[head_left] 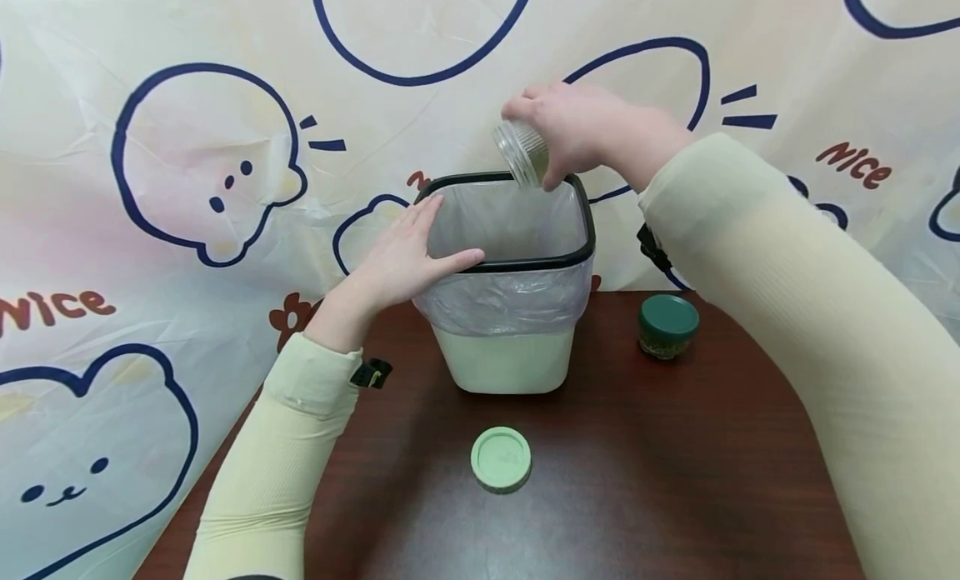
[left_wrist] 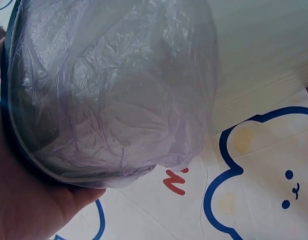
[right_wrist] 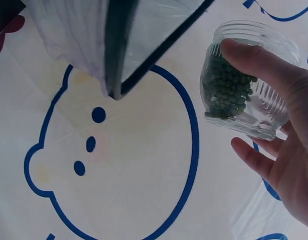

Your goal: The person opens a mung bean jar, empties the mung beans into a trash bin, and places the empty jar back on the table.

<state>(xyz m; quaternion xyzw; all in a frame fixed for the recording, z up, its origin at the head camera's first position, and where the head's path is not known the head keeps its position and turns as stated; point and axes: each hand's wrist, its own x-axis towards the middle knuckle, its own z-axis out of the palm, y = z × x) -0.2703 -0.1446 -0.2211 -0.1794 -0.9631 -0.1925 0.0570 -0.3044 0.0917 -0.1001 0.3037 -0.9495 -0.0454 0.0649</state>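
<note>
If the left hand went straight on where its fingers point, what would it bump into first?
The left hand touches the black rim of the trash bin; ahead of that, the printed backdrop cloth looks first in line, though its distance is hard to judge.

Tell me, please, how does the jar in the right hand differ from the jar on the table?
Lid: the held jar has none on; the table jar has a dark green lid.
Pose: the held jar is tilted; the table jar stands upright.
Support: the right hand grips the held jar; the table jar rests on the table.
Shared: both have see-through walls.
</note>
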